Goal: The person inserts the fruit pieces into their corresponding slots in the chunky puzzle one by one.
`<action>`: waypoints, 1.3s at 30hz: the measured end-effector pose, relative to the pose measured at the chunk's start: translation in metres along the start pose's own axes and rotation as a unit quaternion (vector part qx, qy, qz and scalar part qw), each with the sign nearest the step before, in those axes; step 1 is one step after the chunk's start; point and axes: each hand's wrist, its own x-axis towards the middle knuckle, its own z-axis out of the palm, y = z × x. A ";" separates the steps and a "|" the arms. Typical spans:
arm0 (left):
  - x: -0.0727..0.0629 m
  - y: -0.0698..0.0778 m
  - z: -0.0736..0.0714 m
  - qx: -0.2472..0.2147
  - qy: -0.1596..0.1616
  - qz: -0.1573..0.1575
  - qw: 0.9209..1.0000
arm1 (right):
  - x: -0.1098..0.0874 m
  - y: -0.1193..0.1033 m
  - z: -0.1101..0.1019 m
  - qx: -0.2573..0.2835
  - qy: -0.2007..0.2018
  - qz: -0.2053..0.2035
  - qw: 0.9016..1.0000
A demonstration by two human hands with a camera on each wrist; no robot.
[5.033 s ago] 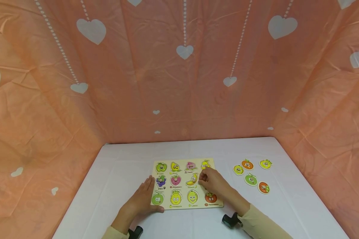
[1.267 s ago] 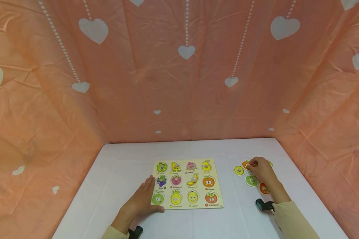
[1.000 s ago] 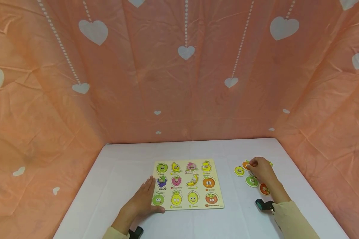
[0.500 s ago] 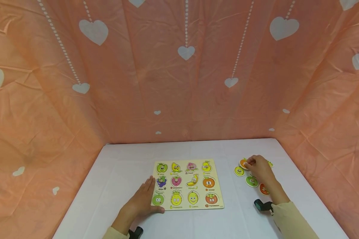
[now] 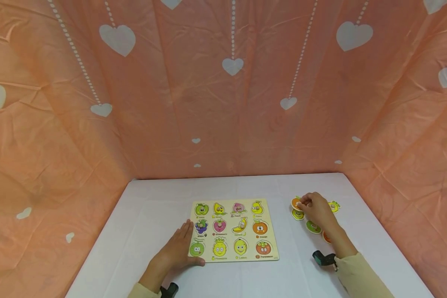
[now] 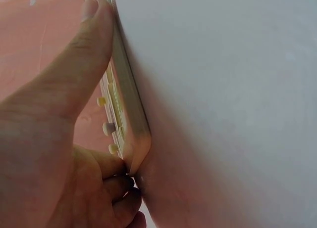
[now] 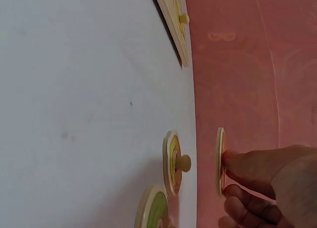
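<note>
A pale yellow fruit puzzle board (image 5: 251,238) lies on the white table, bearing pictures of fruit, some with knobbed pieces in place. Against its left side rests my left hand (image 5: 175,247), fingers extended along the edge and thumb at the front edge. The left wrist view shows that thumb (image 6: 84,57) on the board's side (image 6: 130,99). My right hand (image 5: 318,212) pinches an orange-fruit puzzle piece (image 5: 295,203), lifted off the table. In the right wrist view this held piece (image 7: 220,161) appears edge-on, its knob hidden by the fingers.
Loose pieces lie right of the board: a yellow-green round one (image 5: 298,215), a green one (image 5: 313,227), a red-orange one (image 5: 326,237) partly hidden by the wrist, and a pineapple (image 5: 334,206). Pink cloth (image 5: 223,157) with hearts surrounds the table.
My right hand has gone from the board to the loose pieces, picked up the orange-fruit piece and shifted it left, above the yellow-green one. The left hand stays put.
</note>
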 end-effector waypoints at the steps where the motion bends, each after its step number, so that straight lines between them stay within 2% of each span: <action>1: 0.000 0.000 0.000 0.001 0.000 0.000 1.000 | -0.001 -0.001 0.001 0.002 -0.002 -0.002 1.000; 15: -0.001 -0.001 0.000 -0.007 -0.001 0.008 1.000 | -0.010 -0.017 0.017 0.009 -0.004 -0.030 0.999; 21: 0.000 -0.002 -0.001 -0.003 -0.009 0.004 1.000 | -0.012 -0.023 0.021 0.004 0.003 -0.062 0.998; 24: 0.001 -0.004 0.001 -0.009 -0.003 0.006 1.000 | -0.013 -0.026 0.023 0.005 0.002 -0.075 0.997; 30: 0.004 -0.011 0.008 0.001 0.001 0.017 1.000 | -0.015 -0.033 0.026 0.010 -0.013 -0.071 0.997; 39: 0.000 -0.001 0.001 0.004 -0.002 -0.003 1.000 | -0.021 -0.044 0.036 0.010 -0.037 -0.084 0.996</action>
